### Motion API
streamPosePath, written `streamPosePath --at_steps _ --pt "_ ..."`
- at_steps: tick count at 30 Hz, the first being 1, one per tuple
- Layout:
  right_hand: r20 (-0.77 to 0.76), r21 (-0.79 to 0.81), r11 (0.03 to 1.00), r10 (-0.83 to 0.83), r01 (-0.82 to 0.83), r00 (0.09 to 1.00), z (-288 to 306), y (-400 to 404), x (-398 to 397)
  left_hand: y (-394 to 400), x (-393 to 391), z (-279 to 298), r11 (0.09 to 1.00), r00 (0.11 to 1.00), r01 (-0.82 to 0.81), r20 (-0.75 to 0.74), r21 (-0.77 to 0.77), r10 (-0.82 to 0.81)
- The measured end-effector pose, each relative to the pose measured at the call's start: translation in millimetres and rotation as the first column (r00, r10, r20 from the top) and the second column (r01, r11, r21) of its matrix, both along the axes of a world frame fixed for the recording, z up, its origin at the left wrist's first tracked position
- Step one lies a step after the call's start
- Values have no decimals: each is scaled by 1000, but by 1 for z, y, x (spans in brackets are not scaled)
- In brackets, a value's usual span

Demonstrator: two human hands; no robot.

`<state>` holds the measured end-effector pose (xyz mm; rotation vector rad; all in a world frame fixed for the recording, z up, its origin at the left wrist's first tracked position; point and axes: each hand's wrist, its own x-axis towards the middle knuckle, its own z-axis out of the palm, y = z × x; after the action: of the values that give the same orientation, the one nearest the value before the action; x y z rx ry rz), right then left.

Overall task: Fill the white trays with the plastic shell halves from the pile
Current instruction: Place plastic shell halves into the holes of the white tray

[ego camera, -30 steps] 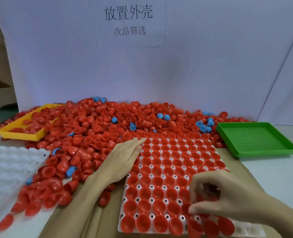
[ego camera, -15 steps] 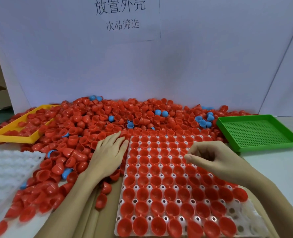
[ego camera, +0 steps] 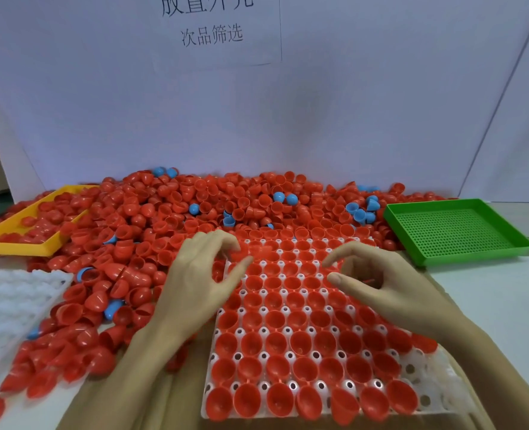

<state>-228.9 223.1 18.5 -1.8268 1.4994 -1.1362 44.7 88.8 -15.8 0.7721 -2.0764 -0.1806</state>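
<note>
Two white trays are seen: one filled tray (ego camera: 443, 380) (nearly full), one empty tray (ego camera: 9, 302). Left hand (ego camera: 201, 283) and right hand (ego camera: 378, 280) are held loosely curled, gripping nothing.

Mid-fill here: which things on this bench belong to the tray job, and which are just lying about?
Belongs to the job:
- white tray in front, nearly full of red shells
- pile of red shell halves
- spare white tray, at the left edge
- left hand and right hand, both over the tray

Lying about:
- green perforated tray
- yellow tray
- paper sign on the backdrop
</note>
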Motion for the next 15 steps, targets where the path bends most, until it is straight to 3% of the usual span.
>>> streamPosePath --at_steps 4,11,15 --pt "87 23 998 56 -58 995 4 5 14 32 -18 3 985 989 145 -33 99 -142" --pt "28 -92 995 31 -28 999 -12 -1 27 50 -27 2 977 978 209 -23 52 -208" --pt "-18 -141 990 27 -29 999 -16 -3 21 53 -28 6 960 970 238 -91 145 -227"
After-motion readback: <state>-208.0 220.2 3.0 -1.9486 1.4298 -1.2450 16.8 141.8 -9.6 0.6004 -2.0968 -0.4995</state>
